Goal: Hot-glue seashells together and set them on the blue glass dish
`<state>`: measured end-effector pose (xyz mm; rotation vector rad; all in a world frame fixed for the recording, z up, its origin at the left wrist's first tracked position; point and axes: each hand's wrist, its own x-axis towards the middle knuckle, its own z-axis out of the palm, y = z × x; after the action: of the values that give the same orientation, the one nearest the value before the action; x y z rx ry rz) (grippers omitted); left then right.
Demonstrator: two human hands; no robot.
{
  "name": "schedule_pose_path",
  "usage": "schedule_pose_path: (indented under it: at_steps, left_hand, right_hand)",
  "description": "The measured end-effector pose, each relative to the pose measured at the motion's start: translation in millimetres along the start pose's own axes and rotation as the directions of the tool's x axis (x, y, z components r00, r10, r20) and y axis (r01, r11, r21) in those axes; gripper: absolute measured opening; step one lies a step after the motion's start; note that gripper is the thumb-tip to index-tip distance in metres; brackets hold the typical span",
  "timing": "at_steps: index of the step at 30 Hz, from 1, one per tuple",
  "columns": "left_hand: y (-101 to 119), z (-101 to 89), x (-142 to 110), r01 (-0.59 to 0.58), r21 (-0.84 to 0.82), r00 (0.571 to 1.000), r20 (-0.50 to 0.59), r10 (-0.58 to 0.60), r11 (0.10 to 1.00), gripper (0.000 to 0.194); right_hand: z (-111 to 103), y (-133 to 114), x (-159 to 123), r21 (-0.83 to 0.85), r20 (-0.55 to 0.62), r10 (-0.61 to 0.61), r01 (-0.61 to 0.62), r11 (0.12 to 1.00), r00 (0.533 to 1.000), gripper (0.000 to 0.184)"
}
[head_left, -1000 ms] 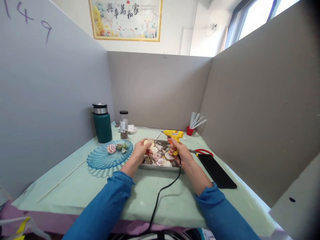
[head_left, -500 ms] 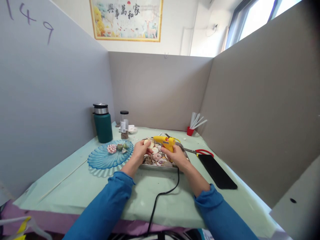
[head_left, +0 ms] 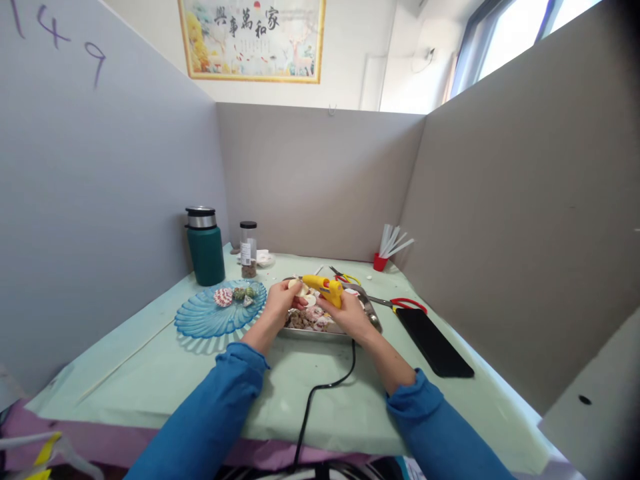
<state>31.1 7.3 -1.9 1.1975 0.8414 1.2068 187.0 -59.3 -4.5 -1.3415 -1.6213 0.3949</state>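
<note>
A yellow hot glue gun (head_left: 327,289) is gripped in my right hand (head_left: 351,315), its nozzle pointing left. Between the fingers and thumb of my left hand (head_left: 280,303) is a pale, flat seashell (head_left: 296,287), close to the nozzle. Both hands are above a metal tray (head_left: 320,335) filled with assorted shells (head_left: 313,320). A black cord (head_left: 325,387) trails from below my right hand over the table's front edge. To the left, a blue scalloped glass plate (head_left: 205,319) bears a red-and-white shell (head_left: 223,297) and several small green and grey shells (head_left: 240,293).
A green bottle (head_left: 206,250) and a black-lidded jar (head_left: 249,250) stand at the back left. At the right lie red-handled scissors (head_left: 407,305) and a black phone (head_left: 435,343). A red cup (head_left: 381,262) holds white glue sticks (head_left: 393,240). Grey partitions (head_left: 320,180) surround the table.
My right hand has shifted slightly left with the glue gun, bringing its nozzle nearer the shell. My left hand stays almost where it was.
</note>
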Motion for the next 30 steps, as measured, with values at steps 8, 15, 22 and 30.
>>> schedule_pose_path:
  at_steps: [8,15,22,30]
  left_hand:
    - [-1.1,-1.0,1.5,-0.003,-0.025,1.000,-0.011,0.003,1.000,0.016]
    - [-1.7,-2.5,3.1,0.000,-0.065,0.997,-0.077,-0.005,0.998,0.013]
    - [-1.1,-2.1,3.2,0.002,-0.069,0.995,-0.104,-0.010,0.998,0.010]
    - [-1.0,-2.9,1.0,0.009,-0.065,0.999,-0.033,-0.011,0.998,0.012]
  right_hand:
    - [1.0,-0.5,-2.2,-0.058,-0.048,-0.023,0.020,0.998,0.999,0.028]
    - [-0.1,-2.4,-1.9,-0.060,-0.066,-0.009,0.005,0.998,0.998,0.026]
    - [-0.2,-1.3,-2.2,-0.063,-0.068,-0.008,0.004,0.998,0.998,0.027]
    - [0.9,0.4,-2.3,-0.066,-0.059,-0.002,-0.001,0.998,0.998,0.028]
